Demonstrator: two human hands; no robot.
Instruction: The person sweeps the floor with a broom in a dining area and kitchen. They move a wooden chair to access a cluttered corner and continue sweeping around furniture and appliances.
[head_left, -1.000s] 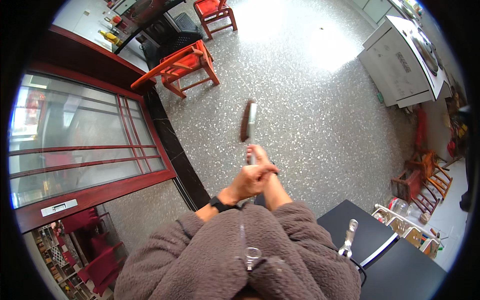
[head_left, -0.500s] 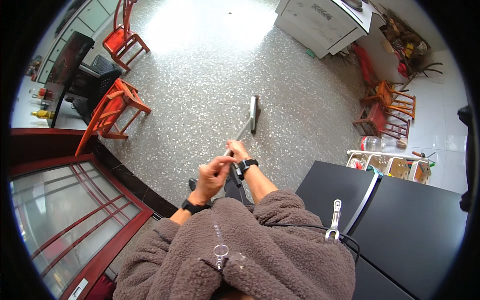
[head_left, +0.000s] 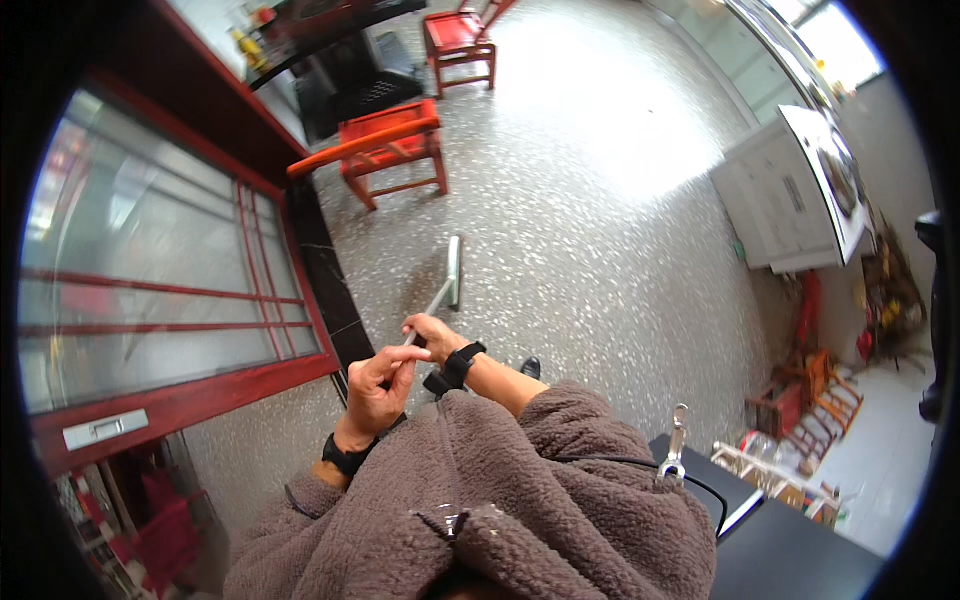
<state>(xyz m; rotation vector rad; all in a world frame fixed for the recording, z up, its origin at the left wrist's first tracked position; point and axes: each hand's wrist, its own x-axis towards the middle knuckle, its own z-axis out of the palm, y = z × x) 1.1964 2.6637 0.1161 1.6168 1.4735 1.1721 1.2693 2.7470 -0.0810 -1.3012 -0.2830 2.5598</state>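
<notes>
A long-handled mop (head_left: 454, 275) with a narrow, pale green bar for a head rests on the speckled floor ahead of me. Its thin grey handle slants back toward my body. My right hand (head_left: 432, 338) wraps round the handle, lower down and nearer the head. Closer to my body, my left hand (head_left: 376, 392) grips the upper handle with fingers bent, partly hiding it. Both wrists wear black straps.
A red-framed glass door (head_left: 180, 290) stands open on the left, its dark stone sill (head_left: 322, 262) beside the mop. Red wooden chairs (head_left: 388, 150) stand ahead. A white cabinet (head_left: 780, 200), small stools (head_left: 800, 400) and a black surface (head_left: 800, 550) are to the right.
My view and body have turned to the right. The mop head and both hands now lie farther left in view, close to the door sill. Both hands keep their hold on the handle.
</notes>
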